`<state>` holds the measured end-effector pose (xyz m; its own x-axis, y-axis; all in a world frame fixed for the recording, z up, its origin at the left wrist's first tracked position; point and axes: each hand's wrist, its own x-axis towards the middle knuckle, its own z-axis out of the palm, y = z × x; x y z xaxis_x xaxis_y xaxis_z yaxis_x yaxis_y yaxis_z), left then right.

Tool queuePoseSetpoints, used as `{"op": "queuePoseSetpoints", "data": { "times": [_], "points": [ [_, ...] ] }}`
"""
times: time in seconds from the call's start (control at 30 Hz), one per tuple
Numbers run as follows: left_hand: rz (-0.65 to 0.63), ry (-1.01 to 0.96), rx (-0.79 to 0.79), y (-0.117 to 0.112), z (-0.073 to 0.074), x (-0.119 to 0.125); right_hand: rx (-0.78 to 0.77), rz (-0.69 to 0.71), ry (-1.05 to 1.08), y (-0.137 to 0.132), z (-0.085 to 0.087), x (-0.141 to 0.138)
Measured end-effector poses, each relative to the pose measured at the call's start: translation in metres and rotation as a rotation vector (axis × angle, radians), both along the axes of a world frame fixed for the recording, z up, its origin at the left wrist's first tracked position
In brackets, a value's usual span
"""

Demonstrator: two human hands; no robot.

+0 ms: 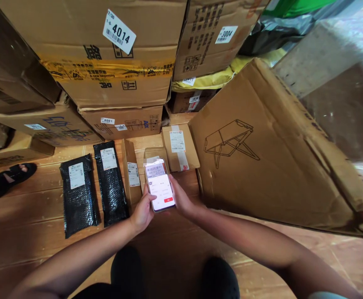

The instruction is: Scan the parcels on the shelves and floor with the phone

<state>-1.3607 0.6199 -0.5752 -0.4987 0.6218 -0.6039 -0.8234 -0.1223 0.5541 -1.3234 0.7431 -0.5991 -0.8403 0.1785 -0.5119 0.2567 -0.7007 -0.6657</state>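
Both of my hands hold a smartphone upright in front of me. Its lit screen shows a picture of a label at the top and a red button low on the right. My left hand grips the phone's left edge, the thumb over the screen. Against the right edge presses my right hand; most of its fingers are hidden behind the phone. Just beyond the phone lies a small cardboard box, partly covered by it. A narrow labelled box and a wider labelled box flank it.
Two black bubble-wrap parcels lie on the wooden floor at left. Behind rise stacked cartons with number labels. A large tilted carton printed with a folding table fills the right. Another person's sandalled foot stands at far left.
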Motion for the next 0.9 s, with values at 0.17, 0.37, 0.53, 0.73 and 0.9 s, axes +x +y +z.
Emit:
{"op": "queuePoseSetpoints", "data": {
  "times": [0.17, 0.37, 0.53, 0.73, 0.9],
  "points": [
    [0.007, 0.007, -0.001, 0.000, 0.000, 0.000, -0.001, -0.004, -0.003, -0.001, 0.003, 0.000],
    [0.006, 0.001, -0.019, 0.001, 0.007, -0.001, 0.010, 0.048, 0.006, 0.001, 0.003, 0.002],
    [-0.014, -0.006, 0.036, -0.004, 0.006, 0.001, 0.147, 0.197, 0.164, 0.019, 0.010, 0.023],
    [-0.061, -0.063, 0.084, -0.007, 0.010, 0.004, 0.235, 0.375, 0.360, 0.028, 0.018, 0.042],
    [-0.072, -0.081, 0.078, -0.013, 0.009, 0.008, 0.165, 0.359, 0.318, 0.021, 0.017, 0.046]
  ]
}}
